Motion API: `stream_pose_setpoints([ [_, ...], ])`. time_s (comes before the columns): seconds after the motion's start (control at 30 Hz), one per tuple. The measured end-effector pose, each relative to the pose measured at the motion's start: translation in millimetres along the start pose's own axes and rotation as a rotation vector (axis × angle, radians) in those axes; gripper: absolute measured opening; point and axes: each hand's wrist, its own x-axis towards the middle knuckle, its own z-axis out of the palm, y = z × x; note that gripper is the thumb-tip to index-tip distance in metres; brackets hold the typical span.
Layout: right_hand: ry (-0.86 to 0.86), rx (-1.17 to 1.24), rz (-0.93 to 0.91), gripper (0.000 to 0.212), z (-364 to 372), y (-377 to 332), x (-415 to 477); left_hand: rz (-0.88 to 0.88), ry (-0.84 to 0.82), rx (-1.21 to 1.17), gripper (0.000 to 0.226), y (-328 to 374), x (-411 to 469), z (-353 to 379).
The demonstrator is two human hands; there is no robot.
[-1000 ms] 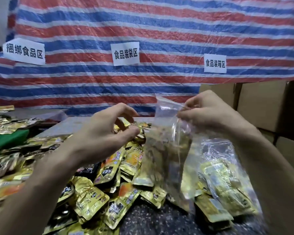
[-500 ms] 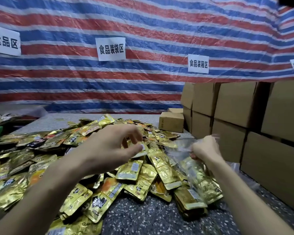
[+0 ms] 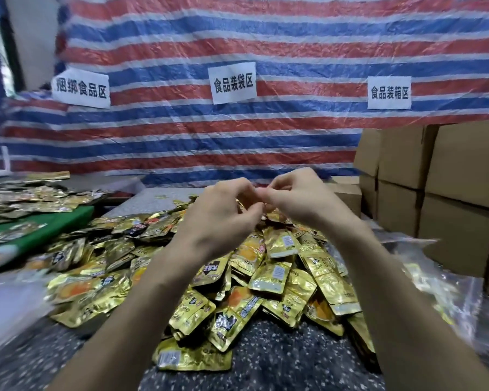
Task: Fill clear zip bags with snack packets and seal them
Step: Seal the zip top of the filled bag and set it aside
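Observation:
A big heap of gold foil snack packets (image 3: pixel 268 277) covers the speckled table (image 3: pixel 266 359). My left hand (image 3: pixel 223 218) and my right hand (image 3: pixel 297 196) are raised together above the heap, fingers curled, with their fingertips meeting. I see nothing between the fingers. A clear zip bag filled with packets (image 3: pixel 435 280) lies on the table to the right of my right forearm. A blurred clear plastic sheet, perhaps empty bags (image 3: pixel 12 303), sits at the left edge.
Stacked cardboard boxes (image 3: pixel 449 193) stand at the right. A striped tarp (image 3: pixel 237 136) with three paper signs hangs behind. More packets lie on a green surface (image 3: pixel 48 230) at the left.
My right hand has let go of the filled bag, which now lies at the right. Both hands have risen and come together over the heap. The view has swung left.

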Motion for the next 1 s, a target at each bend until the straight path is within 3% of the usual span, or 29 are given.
stream_pose_setpoints([
  [0.27,-0.095,0.114,-0.164,0.018,13.4,-0.8,-3.4,-0.047,0.249,-0.091,0.006,-3.7,-14.1,-14.8],
  [0.37,-0.127,0.200,-0.163,0.009,18.7,1.6,-12.7,-0.094,0.242,-0.044,0.002,-21.0,-48.0,-19.7],
  [0.47,-0.156,0.227,-0.179,0.005,24.5,6.1,-24.3,-0.257,0.198,0.210,0.010,-60.2,-83.9,-41.7],
  [0.63,-0.138,0.324,-0.194,0.007,39.5,17.1,-46.1,-0.792,0.004,1.043,0.043,-130.1,-138.4,-107.1],
  [0.73,-0.118,0.388,-0.195,0.010,51.1,28.5,-63.6,-1.044,-0.126,1.172,0.041,-156.8,-168.0,-137.2],
  [0.8,-0.104,0.434,-0.190,0.011,59.3,37.2,-73.5,-1.038,-0.147,1.149,0.026,-166.4,-181.5,-146.2],
  [0.9,-0.086,0.457,-0.186,0.014,70.0,50.4,-84.0,-0.959,-0.010,1.150,0.009,-168.3,-189.8,-157.0],
  [0.93,-0.080,0.465,-0.182,0.015,72.6,54.7,-86.4,-0.930,0.023,1.133,0.020,-170.9,-190.3,-160.7],
  [1.0,-0.068,0.475,-0.173,0.016,75.9,61.7,-89.5,-0.934,-0.067,1.036,0.053,-171.1,-191.2,-164.8],
])
